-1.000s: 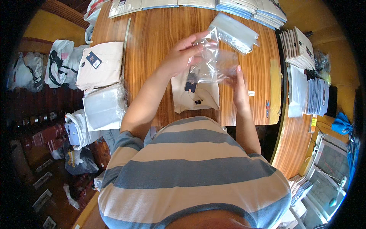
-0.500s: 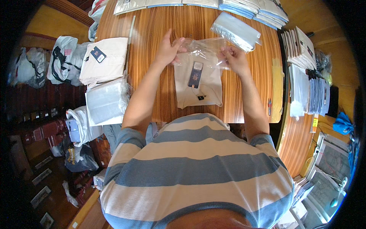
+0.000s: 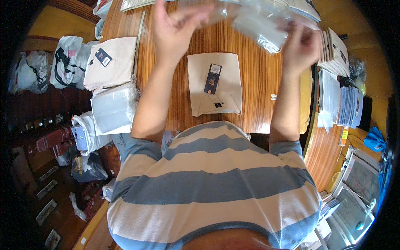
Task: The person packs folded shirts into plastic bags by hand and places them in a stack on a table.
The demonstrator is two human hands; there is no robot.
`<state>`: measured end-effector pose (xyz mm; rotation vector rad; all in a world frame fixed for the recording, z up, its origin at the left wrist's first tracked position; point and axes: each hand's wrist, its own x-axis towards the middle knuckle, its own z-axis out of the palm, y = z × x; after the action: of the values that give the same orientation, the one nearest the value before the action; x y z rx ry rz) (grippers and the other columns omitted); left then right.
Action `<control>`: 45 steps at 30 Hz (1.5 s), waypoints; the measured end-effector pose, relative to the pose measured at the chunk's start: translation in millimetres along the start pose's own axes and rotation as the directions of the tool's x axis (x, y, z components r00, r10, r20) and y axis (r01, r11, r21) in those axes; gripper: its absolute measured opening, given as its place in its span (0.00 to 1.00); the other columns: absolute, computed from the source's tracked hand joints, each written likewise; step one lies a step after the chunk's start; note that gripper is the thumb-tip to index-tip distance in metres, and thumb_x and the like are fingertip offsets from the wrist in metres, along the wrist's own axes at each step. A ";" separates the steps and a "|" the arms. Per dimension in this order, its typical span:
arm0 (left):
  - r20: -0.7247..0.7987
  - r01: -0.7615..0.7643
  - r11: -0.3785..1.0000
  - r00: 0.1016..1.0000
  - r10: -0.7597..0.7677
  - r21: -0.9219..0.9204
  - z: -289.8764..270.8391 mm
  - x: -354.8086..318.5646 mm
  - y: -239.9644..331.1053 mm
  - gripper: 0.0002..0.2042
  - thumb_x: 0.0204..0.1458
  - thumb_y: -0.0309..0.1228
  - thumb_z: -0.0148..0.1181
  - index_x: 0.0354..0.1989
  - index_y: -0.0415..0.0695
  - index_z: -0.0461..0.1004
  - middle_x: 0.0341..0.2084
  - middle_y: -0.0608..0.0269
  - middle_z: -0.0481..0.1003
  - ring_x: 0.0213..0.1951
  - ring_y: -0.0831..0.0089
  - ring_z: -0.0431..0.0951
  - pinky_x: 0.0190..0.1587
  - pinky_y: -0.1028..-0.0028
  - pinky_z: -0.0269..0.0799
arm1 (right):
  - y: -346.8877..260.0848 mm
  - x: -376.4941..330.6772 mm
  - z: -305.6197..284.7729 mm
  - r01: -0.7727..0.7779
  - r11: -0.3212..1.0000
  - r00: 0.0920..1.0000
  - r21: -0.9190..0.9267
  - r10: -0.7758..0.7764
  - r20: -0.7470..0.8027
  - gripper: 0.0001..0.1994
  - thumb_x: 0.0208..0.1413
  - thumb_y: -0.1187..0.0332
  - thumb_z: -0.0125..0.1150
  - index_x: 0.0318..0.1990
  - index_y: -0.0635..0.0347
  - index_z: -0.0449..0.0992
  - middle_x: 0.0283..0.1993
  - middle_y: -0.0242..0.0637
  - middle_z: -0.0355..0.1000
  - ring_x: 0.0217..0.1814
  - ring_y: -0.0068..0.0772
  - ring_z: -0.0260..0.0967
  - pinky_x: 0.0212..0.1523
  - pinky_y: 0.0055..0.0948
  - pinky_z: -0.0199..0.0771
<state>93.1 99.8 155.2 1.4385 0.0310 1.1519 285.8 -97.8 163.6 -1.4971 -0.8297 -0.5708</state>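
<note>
A folded cream shirt (image 3: 214, 89) with a dark hang tag lies on the wooden table (image 3: 258, 100) in front of me. Above it I hold a clear plastic bag (image 3: 254, 23), stretched between both hands and blurred by motion. My left hand (image 3: 177, 25) grips the bag's left end near the top of the view. My right hand (image 3: 300, 46) grips its right end, higher than the shirt and off to its right.
More folded cream shirts and bagged white ones (image 3: 110, 110) are stacked at the table's left. Stacks of flat packed garments (image 3: 337, 50) line the right edge and the far edge. Bags (image 3: 66, 62) sit on the floor at left.
Both hands have lifted the clear bag up off the shirt and spread apart. The cream shirt now lies uncovered on the table.
</note>
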 end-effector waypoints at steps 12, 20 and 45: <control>0.003 0.913 0.404 0.404 -0.915 0.063 -71.6 -67.1 -146.6 0.12 0.62 0.23 0.62 0.52 0.30 0.77 0.43 0.51 0.84 0.42 0.68 0.86 0.44 0.75 0.84 | 124.9 -122.0 46.3 -0.803 0.511 0.432 -0.306 0.854 0.291 0.34 0.66 0.42 0.56 0.54 0.75 0.76 0.44 0.61 0.80 0.34 0.45 0.83 0.43 0.42 0.82; 0.104 0.861 0.509 0.507 -0.856 -0.008 -80.3 -80.2 -172.1 0.12 0.66 0.21 0.55 0.55 0.31 0.75 0.47 0.50 0.82 0.47 0.65 0.85 0.50 0.71 0.84 | 138.9 -138.3 37.7 -0.913 0.400 0.212 -0.083 0.638 0.740 0.20 0.63 0.65 0.69 0.55 0.71 0.75 0.42 0.47 0.82 0.39 0.33 0.81 0.40 0.28 0.82; -0.145 0.797 0.440 0.535 -0.832 0.414 -102.5 -146.6 -162.0 0.12 0.61 0.34 0.70 0.44 0.37 0.83 0.37 0.64 0.84 0.35 0.79 0.81 0.38 0.77 0.77 | 165.4 -180.6 14.4 -0.697 0.689 0.502 -0.201 0.668 0.549 0.20 0.55 0.63 0.78 0.46 0.70 0.79 0.33 0.38 0.80 0.29 0.23 0.77 0.26 0.25 0.78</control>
<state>49.0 128.3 -80.4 1.5536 0.9128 0.2387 301.3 -108.1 -81.0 -1.8257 -0.5986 0.5632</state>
